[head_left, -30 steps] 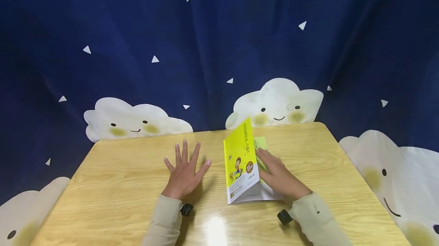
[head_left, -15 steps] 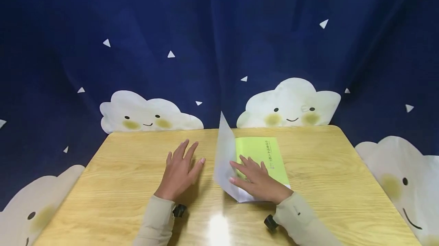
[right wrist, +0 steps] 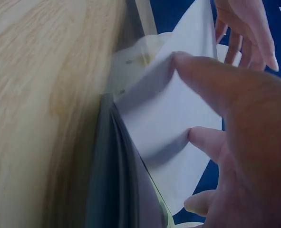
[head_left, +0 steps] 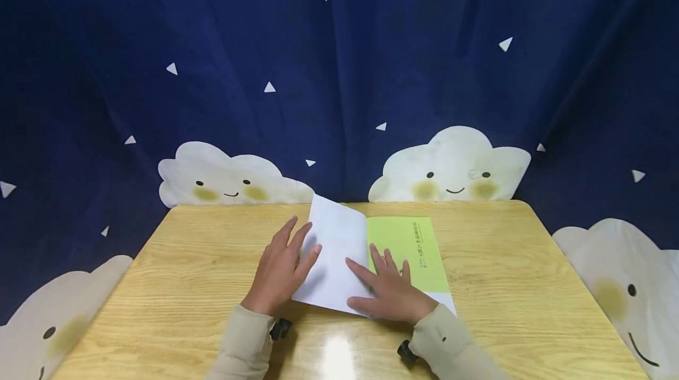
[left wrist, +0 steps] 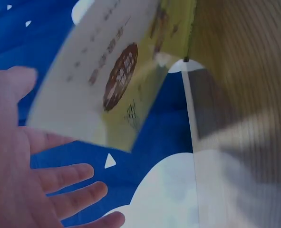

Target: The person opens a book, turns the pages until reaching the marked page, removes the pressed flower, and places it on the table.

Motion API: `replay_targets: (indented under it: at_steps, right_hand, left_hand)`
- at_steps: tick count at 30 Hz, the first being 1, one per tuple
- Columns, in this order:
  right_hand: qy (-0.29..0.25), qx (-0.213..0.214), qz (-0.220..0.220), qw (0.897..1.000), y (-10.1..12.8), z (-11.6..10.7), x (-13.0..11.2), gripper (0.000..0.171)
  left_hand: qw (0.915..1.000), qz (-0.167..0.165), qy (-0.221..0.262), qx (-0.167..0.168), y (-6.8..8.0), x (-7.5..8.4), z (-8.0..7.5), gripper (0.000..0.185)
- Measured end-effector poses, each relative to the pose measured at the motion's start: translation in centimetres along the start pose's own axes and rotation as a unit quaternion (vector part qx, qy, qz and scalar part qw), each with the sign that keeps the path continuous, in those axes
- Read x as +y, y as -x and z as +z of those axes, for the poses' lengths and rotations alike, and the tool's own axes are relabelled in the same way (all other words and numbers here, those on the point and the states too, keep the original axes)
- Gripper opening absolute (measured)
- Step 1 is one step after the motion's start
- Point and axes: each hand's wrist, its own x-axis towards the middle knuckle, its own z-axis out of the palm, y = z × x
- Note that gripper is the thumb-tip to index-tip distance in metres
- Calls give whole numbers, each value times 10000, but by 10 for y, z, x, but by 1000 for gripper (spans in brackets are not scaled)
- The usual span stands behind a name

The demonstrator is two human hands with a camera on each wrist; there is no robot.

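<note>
Fingers (head_left: 378, 262) flat on open book (head_left: 408, 244)

Two bare hands, beige sleeves

Left hand (head_left: 278, 271) and right hand (head_left: 392, 291) emerge from long beige sleeves (head_left: 244, 347); a small black device (head_left: 280, 329) sits at each wrist.

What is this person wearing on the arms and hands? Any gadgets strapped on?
Both arms are in long, plain beige sleeves that end at the wrists. The left hand and right hand are bare: no gloves, and no rings that show. A small black device sits at each wrist, one under the left cuff and one under the right cuff.
</note>
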Motion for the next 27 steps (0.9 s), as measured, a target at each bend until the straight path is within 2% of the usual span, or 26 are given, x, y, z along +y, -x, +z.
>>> replay_targets:
  at_steps: [3, 5, 7, 10, 13, 16, 20, 27]
  right_hand:
    - [201, -38, 85, 9998, -2, 3, -2, 73]
    - [357, -41, 123, 9993, -2, 5, -4, 73]
    - [480, -34, 148, 9987, -3, 6, -5, 72]
    - [649, -10, 157, 9978, -5, 10, -6, 72]
    - [767, 17, 124, 9970, -4, 12, -9, 72]
    - [741, 17, 87, 9972, -2, 14, -12, 72]
    - [752, -46, 118, 9971, -2, 15, -11, 73]
    - [710, -128, 147, 9973, -4, 6, -5, 75]
  left_hand:
    - [9995, 286, -115, 92, 0, 2, 5, 59]
    - [9986, 462, -255, -59, -1, 4, 9, 69]
    - [9965, 575, -393, -453, 0, 5, 14, 80]
    - [9889, 575, -572, -1245, 4, 8, 21, 92]
    - [9803, 398, -605, -1837, 11, 11, 29, 98]
    - [9750, 205, -573, -2138, 18, 13, 36, 100]
    - [9695, 10, -443, -2410, 21, 13, 43, 102]
    - [9607, -286, -131, -2758, 14, 13, 47, 104]
